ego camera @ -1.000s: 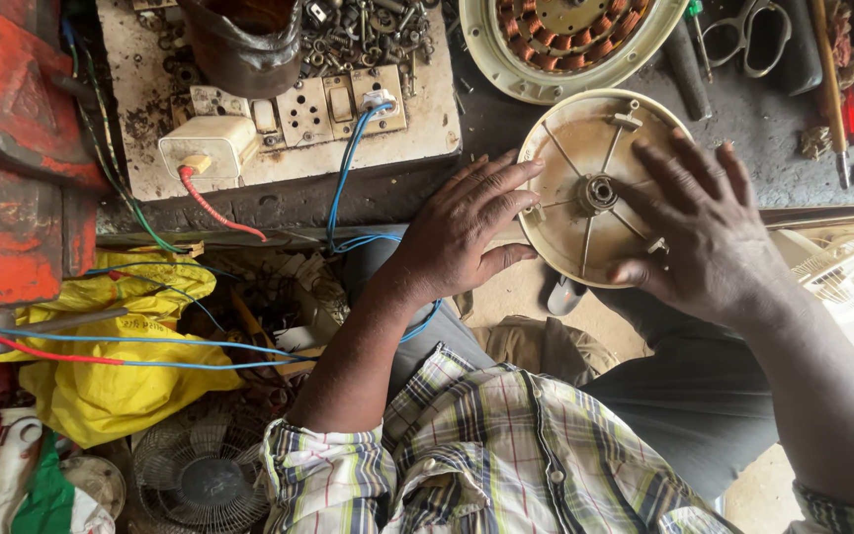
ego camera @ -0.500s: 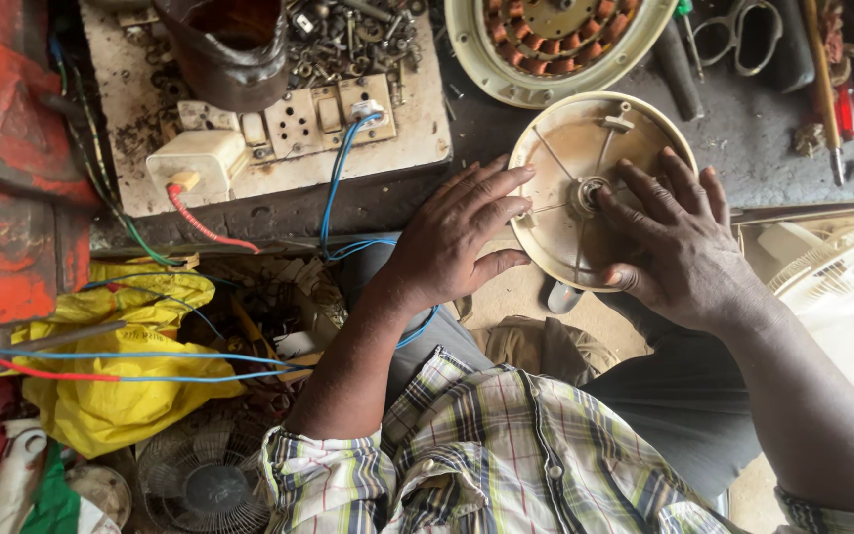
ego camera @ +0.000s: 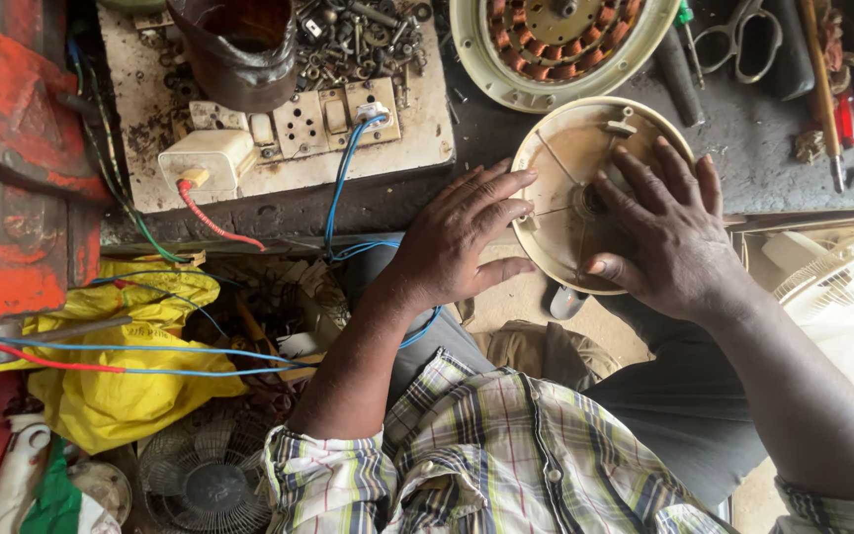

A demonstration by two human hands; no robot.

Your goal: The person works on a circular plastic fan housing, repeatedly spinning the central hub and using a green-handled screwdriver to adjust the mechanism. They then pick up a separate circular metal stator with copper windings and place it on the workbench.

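Note:
A round cream fan motor cover (ego camera: 565, 168) lies on the edge of a dark workbench (ego camera: 743, 129). My right hand (ego camera: 669, 232) rests flat on top of it, fingers spread over its centre hub. My left hand (ego camera: 457, 237) grips the cover's left rim with the fingers curled on the edge. Just behind it sits the other motor half (ego camera: 560, 44), a cream ring with copper windings showing.
A dirty white switchboard (ego camera: 279, 124) with sockets, a plug and blue and red wires sits left, beside a dark cup (ego camera: 244, 49) and loose screws. Scissors (ego camera: 738, 40) and screwdrivers lie at the right. A yellow bag (ego camera: 121, 386) and fan grille (ego camera: 205, 475) lie below.
My right hand slid further over the cover's centre, hiding the hub. My left hand shifted closer onto the rim. The view moved slightly.

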